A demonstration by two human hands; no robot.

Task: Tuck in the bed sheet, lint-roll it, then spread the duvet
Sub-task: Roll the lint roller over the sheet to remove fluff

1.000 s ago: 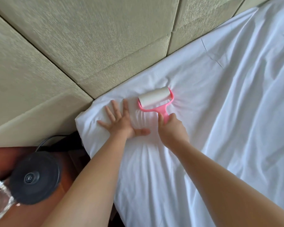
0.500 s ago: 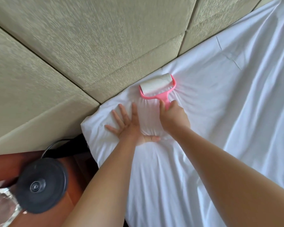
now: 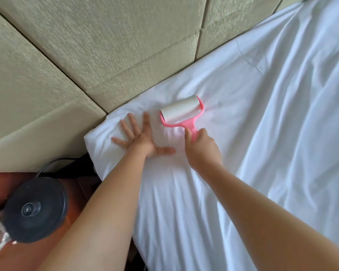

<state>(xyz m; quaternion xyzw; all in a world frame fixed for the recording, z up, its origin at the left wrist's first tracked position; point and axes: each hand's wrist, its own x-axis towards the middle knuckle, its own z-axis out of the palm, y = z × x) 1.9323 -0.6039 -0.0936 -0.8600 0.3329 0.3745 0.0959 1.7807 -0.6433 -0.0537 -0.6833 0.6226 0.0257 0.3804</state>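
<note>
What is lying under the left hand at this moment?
The left hand presses flat on the white bed sheet near the bed corner. The mattress below cannot be seen; the sheet covers it.

Lint roller point(image 3: 181, 111) on bed sheet point(image 3: 262, 133), right of left hand point(image 3: 140, 140)

Soft, even daylight; bright, wide-angle frame with mild blur.

White bed sheet point(image 3: 272, 133) reads bluish, near-overexposed just beyond the right grip point(image 3: 202, 147); folds cast only faint grey shadows. Low-contrast shading under the left grip point(image 3: 143, 141). No hard glare. Forearms nearest the camera are soft. Headboard point(image 3: 115, 45) seams bow toward the edges; black disc point(image 3: 34, 209), behind and left of the grips, is slightly smeared.
</note>
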